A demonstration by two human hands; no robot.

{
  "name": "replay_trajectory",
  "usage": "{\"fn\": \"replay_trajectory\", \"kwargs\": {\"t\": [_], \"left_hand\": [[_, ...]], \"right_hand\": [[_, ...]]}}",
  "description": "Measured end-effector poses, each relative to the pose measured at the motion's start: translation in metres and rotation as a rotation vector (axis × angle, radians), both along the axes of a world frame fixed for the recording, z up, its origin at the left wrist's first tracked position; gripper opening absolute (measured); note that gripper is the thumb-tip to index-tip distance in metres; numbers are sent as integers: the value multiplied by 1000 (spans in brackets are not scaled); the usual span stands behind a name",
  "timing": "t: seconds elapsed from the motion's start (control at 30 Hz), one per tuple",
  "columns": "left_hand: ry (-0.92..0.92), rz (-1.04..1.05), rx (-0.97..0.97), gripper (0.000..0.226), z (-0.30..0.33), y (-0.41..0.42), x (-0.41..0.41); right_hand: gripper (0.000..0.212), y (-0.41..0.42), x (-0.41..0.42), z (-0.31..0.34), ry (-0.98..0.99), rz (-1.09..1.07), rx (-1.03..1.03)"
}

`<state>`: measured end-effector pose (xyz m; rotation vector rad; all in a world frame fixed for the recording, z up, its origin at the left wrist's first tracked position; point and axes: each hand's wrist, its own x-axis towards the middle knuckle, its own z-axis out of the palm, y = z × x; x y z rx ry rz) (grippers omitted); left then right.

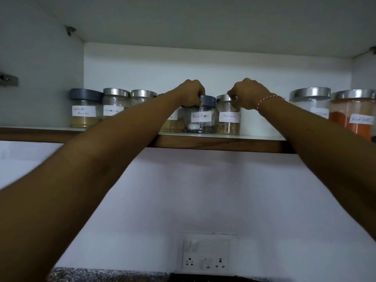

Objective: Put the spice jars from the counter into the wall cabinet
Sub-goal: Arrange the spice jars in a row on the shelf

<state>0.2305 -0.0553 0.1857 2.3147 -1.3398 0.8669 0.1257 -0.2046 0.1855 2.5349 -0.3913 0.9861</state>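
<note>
Both my arms reach up into the open wall cabinet. My left hand (192, 93) grips the dark grey lid of the "Black Pepper" jar (200, 124), which stands on the cabinet shelf (223, 137). My right hand (249, 94) holds the silver lid of the "Cinnamon" jar (227, 123) right beside it, also standing on the shelf. A jar of tan powder (173, 125) is partly hidden behind my left forearm.
Left on the shelf stand a coriander powder jar (84, 110) and two silver-lidded jars (115, 104). At right are a clove jar (311, 102) and a red powder jar (354, 112). Below, a switch and socket plate (206, 253) sits on the white wall above the counter edge (105, 275).
</note>
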Motion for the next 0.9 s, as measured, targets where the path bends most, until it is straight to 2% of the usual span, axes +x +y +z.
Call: {"fn": "replay_trajectory", "kwargs": {"t": [0.17, 0.27, 0.33, 0.5, 0.67, 0.77, 0.9], "left_hand": [[-42, 45, 17, 21, -6, 3, -5], [-90, 103, 25, 39, -7, 2, -14], [-134, 84, -33, 45, -6, -6, -26], [-251, -77, -89, 48, -16, -42, -69], [-88, -188, -196, 56, -15, -60, -103], [-2, -260, -234, 56, -8, -74, -124], [-10, -264, -240, 52, 5, -104, -152]], "right_hand": [[37, 0, -1, -4, 51, -65, -45], [65, -4, -9, -14, 143, -62, 12], [76, -3, -16, -21, 156, -79, 34], [65, 1, -42, -26, -56, 4, 51], [48, -21, -100, -15, -236, 47, -52], [45, -51, -141, -4, -298, 51, 24], [47, -103, -186, 8, -270, -8, 126]]}}
